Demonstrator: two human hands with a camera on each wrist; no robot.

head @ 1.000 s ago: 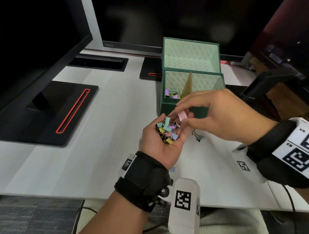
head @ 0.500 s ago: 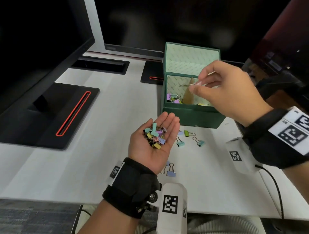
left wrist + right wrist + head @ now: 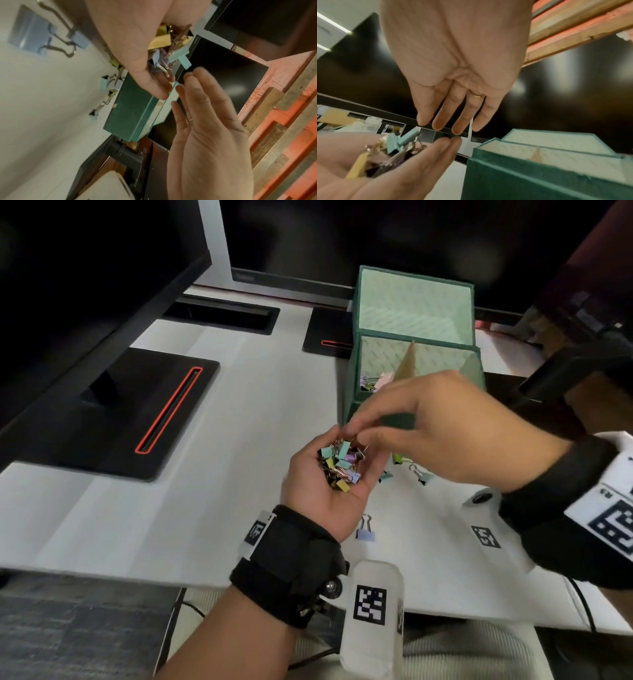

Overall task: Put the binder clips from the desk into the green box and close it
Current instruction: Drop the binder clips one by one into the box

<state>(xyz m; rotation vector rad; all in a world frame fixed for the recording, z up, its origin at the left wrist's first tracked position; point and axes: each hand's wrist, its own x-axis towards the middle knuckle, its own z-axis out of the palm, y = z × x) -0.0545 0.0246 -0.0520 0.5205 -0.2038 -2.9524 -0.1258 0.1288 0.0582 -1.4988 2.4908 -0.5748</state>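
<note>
As the left hand (image 3: 318, 494) loosely cups light, tangly binder clips (image 3: 339, 463), the spread, empty right hand (image 3: 455, 433) should pinch one's body.

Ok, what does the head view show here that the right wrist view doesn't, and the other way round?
Head only: binder clips already inside the green box's left compartment, and loose clips on the desk, including a purple clip. Right wrist only: a gold ring on the right hand, fingers straight. Both: the left hand carrying a pile of clips on its palm beside the open box.
</note>
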